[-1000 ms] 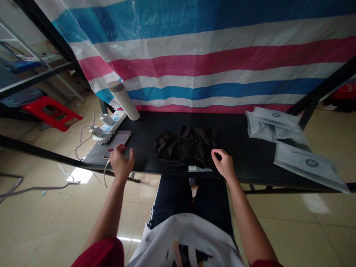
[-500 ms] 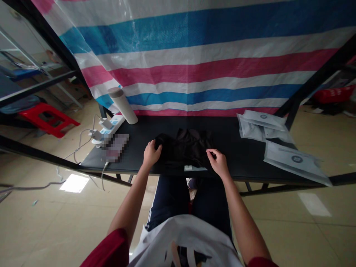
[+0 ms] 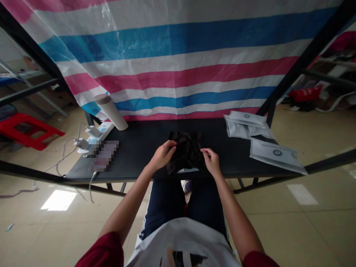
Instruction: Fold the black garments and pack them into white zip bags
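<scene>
A black cloth garment (image 3: 187, 150) lies bunched on the black tabletop in front of me; its exact kind I cannot make out. My left hand (image 3: 164, 155) is at its left side, with thumb and fingers curled on the fabric. At the right edge, my right hand (image 3: 211, 161) pinches the cloth between thumb and fingertips. A pale strip (image 3: 188, 170) shows from under the garment at the table's front edge, mostly hidden.
Several pale printed plastic pouches (image 3: 275, 152) lie at the right. On the left are a phone (image 3: 107, 154) on a cable, a power strip (image 3: 104, 129) with chargers, and a white bottle (image 3: 112, 113). A striped sheet (image 3: 178, 74) hangs behind the black table (image 3: 139, 148).
My left hand has moved inward to the right, and the left part of the garment now lies folded in, making it narrower. My right hand stays at its right edge. The view has shifted slightly.
</scene>
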`<state>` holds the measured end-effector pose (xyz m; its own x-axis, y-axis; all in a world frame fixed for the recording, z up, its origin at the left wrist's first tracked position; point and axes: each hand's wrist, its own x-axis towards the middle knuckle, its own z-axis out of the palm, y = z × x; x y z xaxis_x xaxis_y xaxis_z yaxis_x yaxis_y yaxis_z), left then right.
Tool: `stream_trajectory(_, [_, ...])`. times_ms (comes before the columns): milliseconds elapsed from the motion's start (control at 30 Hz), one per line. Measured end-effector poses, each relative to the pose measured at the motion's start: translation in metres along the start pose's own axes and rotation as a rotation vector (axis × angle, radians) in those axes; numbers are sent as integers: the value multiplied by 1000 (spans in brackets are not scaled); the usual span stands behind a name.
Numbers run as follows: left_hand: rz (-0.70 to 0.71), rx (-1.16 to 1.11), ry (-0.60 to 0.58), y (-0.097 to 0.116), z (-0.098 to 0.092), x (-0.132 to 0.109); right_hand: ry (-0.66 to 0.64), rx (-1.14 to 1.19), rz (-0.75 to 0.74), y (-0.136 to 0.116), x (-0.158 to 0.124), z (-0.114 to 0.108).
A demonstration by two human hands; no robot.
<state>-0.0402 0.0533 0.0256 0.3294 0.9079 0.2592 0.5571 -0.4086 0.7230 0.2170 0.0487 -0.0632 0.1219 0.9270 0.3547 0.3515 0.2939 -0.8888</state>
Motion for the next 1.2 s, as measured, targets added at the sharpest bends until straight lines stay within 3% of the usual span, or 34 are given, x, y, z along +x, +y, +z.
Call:
stream_trajectory(67, [-7,82,-39,-9,-3,-11,21,-68,-49,-3,-1,-1])
stream_trajectory(167, [51,205,-187,-20,-3,-35,0,-200,-122,-11,-7,-6])
stream_trajectory(267, [139,337,-306,-28,3,-62,-196,-348,-223,-18,-24,-17])
stream_trajectory(433, [131,454,-318,-33,9,-100,-499,-486,-351,-24,-61,-42])
stream_trajectory(667, [124,362,-403,-26,-3,-116,-618,-439,-309,-23,-79,-61])
stream_trajectory(767, [116,235,-361,-28,-7,-112,-631,-375,-243,-26,-74,-63])
stream_trajectory(933, [-78,80,-122,-37,3,-97,-548,-220,-118,-29,-60,-61])
stream_trajectory(1100, [-269,65,78,-43,20,-73,-532,-118,154,-24,-34,-54])
stream_trajectory(1200, [-323,111,136,-45,23,-59,-553,-70,318,-22,-16,-51])
